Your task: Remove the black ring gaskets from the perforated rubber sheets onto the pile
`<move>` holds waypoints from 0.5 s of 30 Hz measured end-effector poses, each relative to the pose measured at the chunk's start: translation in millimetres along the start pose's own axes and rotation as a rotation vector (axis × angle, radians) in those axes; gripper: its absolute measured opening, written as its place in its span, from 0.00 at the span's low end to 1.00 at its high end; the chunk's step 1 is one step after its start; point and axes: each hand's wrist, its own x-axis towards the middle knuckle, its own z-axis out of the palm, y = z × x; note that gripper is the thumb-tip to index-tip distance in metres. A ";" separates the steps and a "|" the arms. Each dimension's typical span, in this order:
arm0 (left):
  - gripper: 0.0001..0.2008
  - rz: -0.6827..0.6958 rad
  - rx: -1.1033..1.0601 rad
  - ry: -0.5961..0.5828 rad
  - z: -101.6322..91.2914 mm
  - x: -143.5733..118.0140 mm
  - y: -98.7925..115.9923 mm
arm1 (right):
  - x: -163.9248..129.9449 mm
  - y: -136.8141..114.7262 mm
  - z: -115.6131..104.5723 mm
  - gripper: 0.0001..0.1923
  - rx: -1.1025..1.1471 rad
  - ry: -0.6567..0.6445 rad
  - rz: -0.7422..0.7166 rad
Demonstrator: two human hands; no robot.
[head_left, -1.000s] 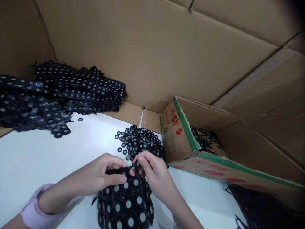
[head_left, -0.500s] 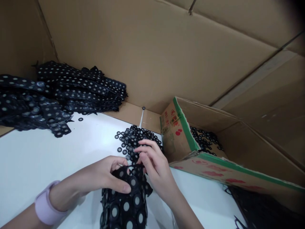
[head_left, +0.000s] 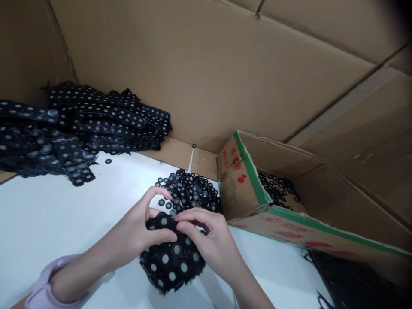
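Both hands are pinching the same black perforated sheet dotted with small pale discs (head_left: 172,257), which sits low in the middle of the frame, just above the white tabletop (head_left: 64,214). Our left hand (head_left: 141,229) has its thumb pressed down on the top edge of that sheet, with the index finger arched up and over toward the upper middle. Our right hand (head_left: 209,240) comes in from the lower right, and its thumb and fingertips are closed on the sheet's upper right edge, right against the left thumb. So the two grips basically meet at one spot on the top of the sheet, and the rest of it hangs down below our fingers.

Just above our hands, a loose pile of small black rings with pale centres (head_left: 189,191) lies on the table, near the fingers but not touching as far as we can tell. To the right of that pile is an open brown cardboard box with a green band and red print (head_left: 247,180), with more black rings inside it. Over in the upper left of the frame there's a big heap of the same dotted black sheets (head_left: 74,128). A pale lilac wristband (head_left: 45,287) shows on our left wrist at the bottom left.
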 end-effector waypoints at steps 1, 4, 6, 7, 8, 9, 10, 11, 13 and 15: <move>0.26 0.004 0.017 0.001 1.4 -1.1 1.8 | 0.4 0.6 0.8 0.10 -0.010 0.002 0.018; 0.23 0.003 0.053 -0.037 2.9 -2.1 6.2 | 0.2 3.8 3.9 0.15 -0.060 0.009 0.063; 0.22 -0.016 0.082 -0.067 1.5 -1.4 8.0 | -0.7 7.2 7.0 0.16 -0.060 0.017 0.094; 0.22 -0.022 0.097 -0.077 0.5 -1.0 8.7 | -1.1 9.1 8.8 0.17 -0.053 0.035 0.109; 0.22 -0.026 0.110 -0.082 -0.3 -0.7 9.3 | -1.3 11.1 10.6 0.18 -0.042 0.058 0.121; 0.22 -0.025 0.119 -0.081 -0.9 -0.7 9.9 | -1.4 13.1 12.4 0.19 -0.022 0.078 0.131; 0.21 -0.023 0.118 -0.083 -0.9 -0.7 10.4 | -1.2 15.1 14.0 0.20 0.016 0.097 0.146; 0.21 -0.024 0.104 -0.097 -0.5 -0.9 10.8 | -0.8 17.0 15.2 0.21 0.075 0.120 0.169; 0.20 -0.030 0.060 -0.139 1.5 -1.4 11.1 | 0.6 20.6 16.4 0.23 0.216 0.176 0.231; 0.20 -0.033 0.026 -0.167 3.8 -1.2 10.2 | 2.5 23.7 15.9 0.24 0.291 0.227 0.268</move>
